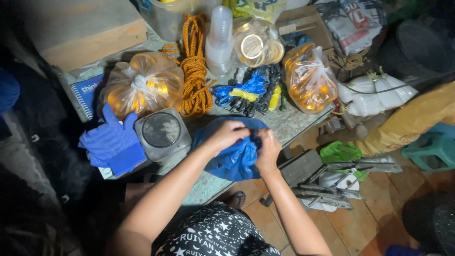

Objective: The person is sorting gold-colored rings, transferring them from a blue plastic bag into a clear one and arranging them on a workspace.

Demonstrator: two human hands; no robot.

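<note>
A blue plastic bag (234, 161) lies on the near edge of a worn table (294, 124), bulging with something I cannot see. My left hand (226, 135) grips the gathered top of the bag from the left. My right hand (268, 150) pinches the same bunched plastic from the right, fingers closed on it. Both hands meet at the bag's neck, close together.
Two tied clear bags of yellow rings (142, 85) (309, 78), an orange rope coil (194, 71), stacked clear cups (220, 40), blue gloves (113, 142), a grey lidded jar (162, 132) and blue-black cord (251, 92) crowd the table. Metal tools (332, 180) and a green stool (433, 149) are on the tiled floor.
</note>
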